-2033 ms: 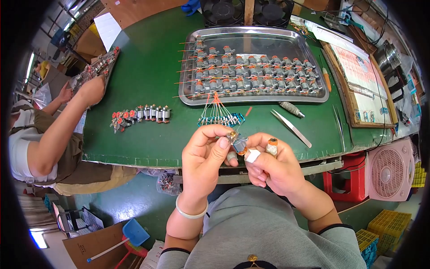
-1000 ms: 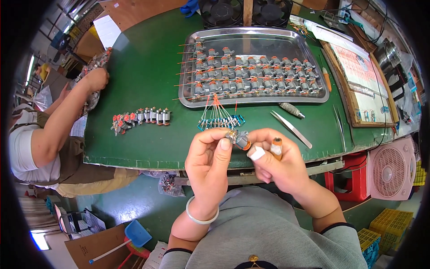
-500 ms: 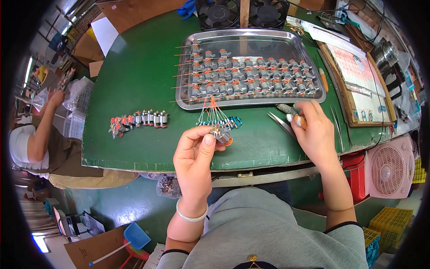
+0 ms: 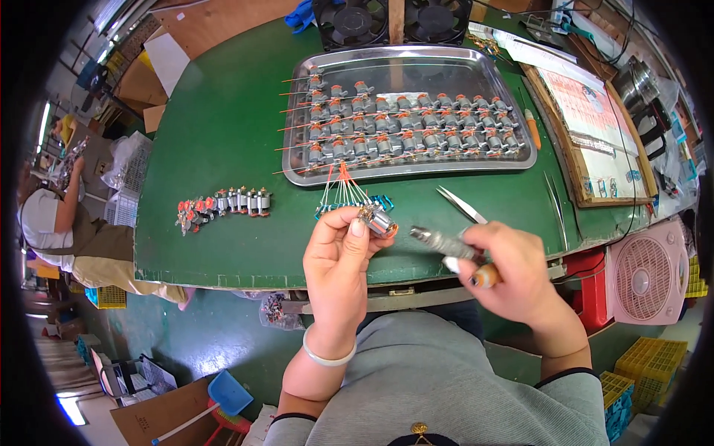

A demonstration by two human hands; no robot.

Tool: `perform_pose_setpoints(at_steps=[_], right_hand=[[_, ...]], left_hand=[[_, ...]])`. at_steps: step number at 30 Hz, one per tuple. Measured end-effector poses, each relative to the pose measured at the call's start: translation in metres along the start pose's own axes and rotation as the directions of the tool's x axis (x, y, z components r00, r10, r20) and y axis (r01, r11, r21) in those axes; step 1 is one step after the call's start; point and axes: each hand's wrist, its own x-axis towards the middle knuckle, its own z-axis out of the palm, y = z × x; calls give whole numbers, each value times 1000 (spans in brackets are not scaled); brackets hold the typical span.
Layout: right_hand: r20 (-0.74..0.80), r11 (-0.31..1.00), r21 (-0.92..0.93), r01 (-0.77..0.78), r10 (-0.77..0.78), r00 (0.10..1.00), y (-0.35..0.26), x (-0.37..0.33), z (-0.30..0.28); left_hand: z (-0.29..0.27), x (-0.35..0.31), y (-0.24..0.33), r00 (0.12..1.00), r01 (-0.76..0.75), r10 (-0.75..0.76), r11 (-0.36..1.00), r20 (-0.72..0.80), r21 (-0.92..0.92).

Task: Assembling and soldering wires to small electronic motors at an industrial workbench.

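Note:
Between the fingertips of my left hand (image 4: 336, 256) is a small silver motor (image 4: 378, 221), with brassy terminals at one end and an orange ring at the other. My right hand (image 4: 513, 271), blurred by motion, is closed around a hand tool (image 4: 440, 241) with a grey barrel and an orange part; its exact kind is unclear. The tool points toward the motor and stays apart from it. Just beyond my left hand lie several blue components with red-sleeved leads (image 4: 342, 195). A pair of tweezers (image 4: 461, 204) rests beyond my right hand.
A metal tray (image 4: 416, 172) carries rows of similar motors. More motors (image 4: 249, 202) stand in a line at the left. Other tweezers (image 4: 555, 210), an orange-handled tool (image 4: 532, 128) and a wooden board with papers (image 4: 632, 195) lie right. Black fans (image 4: 439, 21) stand behind; a person (image 4: 52, 223) sits far left.
My right hand has picked up the tool and brought it left and nearer to me. My left hand has shifted slightly right with the motor. The view has shifted a little.

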Motion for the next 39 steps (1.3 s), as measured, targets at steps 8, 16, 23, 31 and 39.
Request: perform_pose_setpoints(at_steps=[8, 16, 23, 31, 39], right_hand=[[-138, 991, 130, 33, -14, 990, -4, 3, 20], [615, 197, 679, -707, 374, 694, 4, 10, -9], [70, 862, -376, -340, 392, 917, 48, -7, -23], [176, 910, -393, -130, 213, 961, 38, 9, 7], [116, 965, 207, -158, 136, 984, 17, 17, -5]], left_hand=[[10, 0, 0, 996, -86, 86, 996, -2, -30], [11, -2, 2, 997, -76, 77, 993, 10, -88], [-4, 2, 7, 997, -23, 22, 1000, 79, 20], [-11, 5, 8, 988, 60, -53, 997, 148, -45], [-7, 2, 10, 981, 136, -128, 990, 143, -45]])
